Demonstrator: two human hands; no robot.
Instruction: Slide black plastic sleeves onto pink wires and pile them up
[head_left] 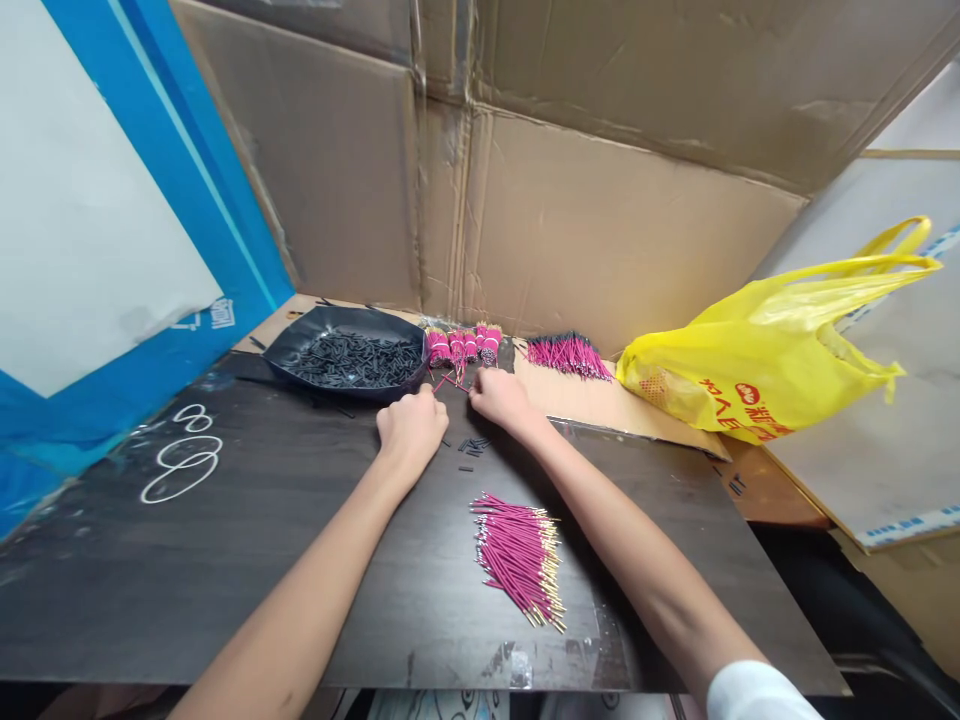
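My left hand (pixel 412 430) is closed beside the black tray's right corner, with a short magenta wire (pixel 439 384) at its fingertips. Just to the right, my right hand (pixel 501 395) is closed too and pinches another magenta wire (pixel 459 386) pointing toward the left hand. Fingers hide part of both wires. Behind the hands stand several banded bundles of magenta wires (pixel 465 345). Small black sleeves (pixel 472 447) lie loose on the table below the hands. Nearer to me is a spread pile of magenta wires (pixel 519 558) with gold and silver ends.
A black tray (pixel 281 345) full of black sleeves (pixel 356 360) stands at the back left. Black-ended magenta wires (pixel 568 355) lie on cardboard (pixel 630 405). A yellow plastic bag (pixel 750 350) sits at right. White rubber bands (pixel 182 470) rest at left. Cardboard walls (pixel 622 210) close the back.
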